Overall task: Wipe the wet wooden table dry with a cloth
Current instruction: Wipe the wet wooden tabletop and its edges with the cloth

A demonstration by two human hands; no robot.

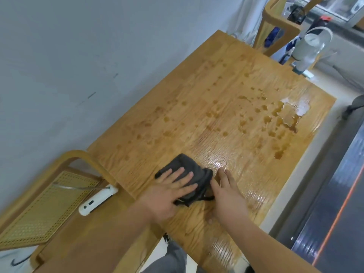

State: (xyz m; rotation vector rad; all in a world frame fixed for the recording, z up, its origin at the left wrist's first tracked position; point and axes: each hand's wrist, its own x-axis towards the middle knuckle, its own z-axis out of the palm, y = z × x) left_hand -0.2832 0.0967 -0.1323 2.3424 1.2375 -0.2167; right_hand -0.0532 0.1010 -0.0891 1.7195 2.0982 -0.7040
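A crumpled dark grey cloth [187, 164] lies bunched on the near part of the pale wooden table [197, 91], whose top carries scattered water drops and a glossy puddle [289, 113] toward the far right edge. The left hand [169, 194] presses flat on the cloth, fingers straight and spread. The right hand [226, 194] rests open on the wet wood just beside it, fingers extended, its thumb side touching the cloth's right edge. Both bare forearms reach in from the near edge.

Wet table [206, 91], left hand [167, 198] on cloth [184, 161]
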